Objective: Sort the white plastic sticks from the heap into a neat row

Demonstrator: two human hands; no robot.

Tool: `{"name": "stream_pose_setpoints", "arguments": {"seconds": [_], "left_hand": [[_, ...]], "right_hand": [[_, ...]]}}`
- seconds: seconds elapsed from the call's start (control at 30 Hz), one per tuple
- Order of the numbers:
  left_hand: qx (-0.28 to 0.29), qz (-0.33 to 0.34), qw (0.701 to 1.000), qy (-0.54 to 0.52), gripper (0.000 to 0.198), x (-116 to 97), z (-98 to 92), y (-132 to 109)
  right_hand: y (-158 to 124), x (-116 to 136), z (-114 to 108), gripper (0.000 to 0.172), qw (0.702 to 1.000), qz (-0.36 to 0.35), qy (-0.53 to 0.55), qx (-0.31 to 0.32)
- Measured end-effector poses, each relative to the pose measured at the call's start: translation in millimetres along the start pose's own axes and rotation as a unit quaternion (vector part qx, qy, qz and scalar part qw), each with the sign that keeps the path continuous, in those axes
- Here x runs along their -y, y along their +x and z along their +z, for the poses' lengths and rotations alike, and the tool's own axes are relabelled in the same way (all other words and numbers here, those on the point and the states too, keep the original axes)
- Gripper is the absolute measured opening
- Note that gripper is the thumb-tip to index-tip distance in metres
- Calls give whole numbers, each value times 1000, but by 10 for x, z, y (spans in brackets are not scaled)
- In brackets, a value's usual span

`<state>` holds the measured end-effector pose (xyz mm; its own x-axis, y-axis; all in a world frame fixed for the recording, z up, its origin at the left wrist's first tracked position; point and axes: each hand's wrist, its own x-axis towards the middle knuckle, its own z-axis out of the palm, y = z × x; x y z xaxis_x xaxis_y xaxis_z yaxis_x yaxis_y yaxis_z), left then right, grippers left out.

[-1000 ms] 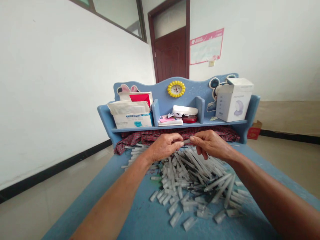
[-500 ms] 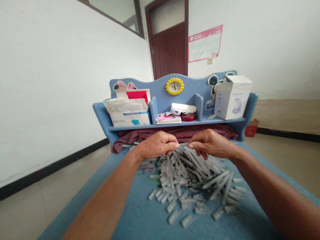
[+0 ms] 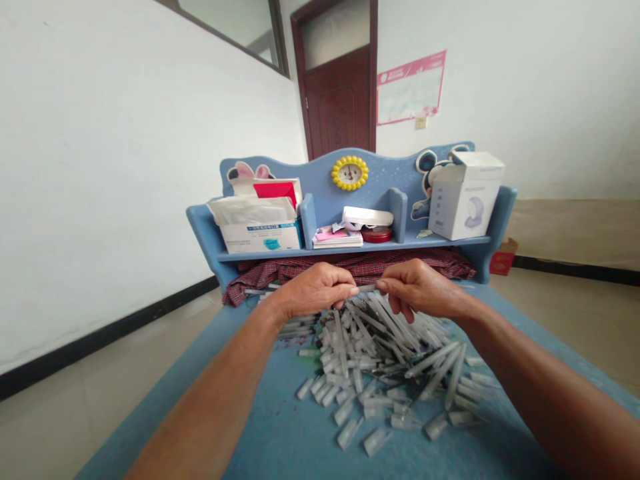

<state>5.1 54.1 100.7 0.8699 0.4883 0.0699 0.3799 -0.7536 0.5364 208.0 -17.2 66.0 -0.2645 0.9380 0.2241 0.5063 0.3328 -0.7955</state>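
Note:
Between both hands a slim translucent pen (image 3: 367,288) lies nearly level above the pile. My left hand (image 3: 317,288) pinches one end between thumb and forefinger. On the other end, the thumb and fingers of my right hand (image 3: 419,287) are closed as well. Fingers cover both tips of the pen. Just below is a heap of clear pen barrels (image 3: 385,323), some with dark parts among them. Short frosted pen caps (image 3: 345,412) with clips are scattered at the heap's near side.
The blue desk (image 3: 280,433) carries a raised shelf (image 3: 395,245) at its back. On that stand a mask box (image 3: 263,237), a red round tin (image 3: 376,235) and a white carton (image 3: 465,200). A checked cloth (image 3: 345,268) is bunched underneath, beside several more pens (image 3: 297,328).
My right hand has shifted very slightly, and a little more of the pen shows between the hands. My left hand and the heap look the same.

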Motion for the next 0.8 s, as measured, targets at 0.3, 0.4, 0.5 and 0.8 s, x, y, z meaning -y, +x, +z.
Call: {"name": "stream_pose_setpoints", "arguments": {"seconds": [0.3,0.4,0.5,0.8], "left_hand": [[19,-14,1000,15,28,97,56,53],[25,-14,999,15,28,115,64,63],[29,-16,999,11,29,143,77,76],[35,-26,999,-16,29,261,178,145]], "right_hand": [[35,-96,-1,30,999,19,-38,15],[40,-108,14,27,999,24,-29,29],[47,-113,28,16,999,33,5,30],[95,-216,72,22,998,56,-3,26]]}}
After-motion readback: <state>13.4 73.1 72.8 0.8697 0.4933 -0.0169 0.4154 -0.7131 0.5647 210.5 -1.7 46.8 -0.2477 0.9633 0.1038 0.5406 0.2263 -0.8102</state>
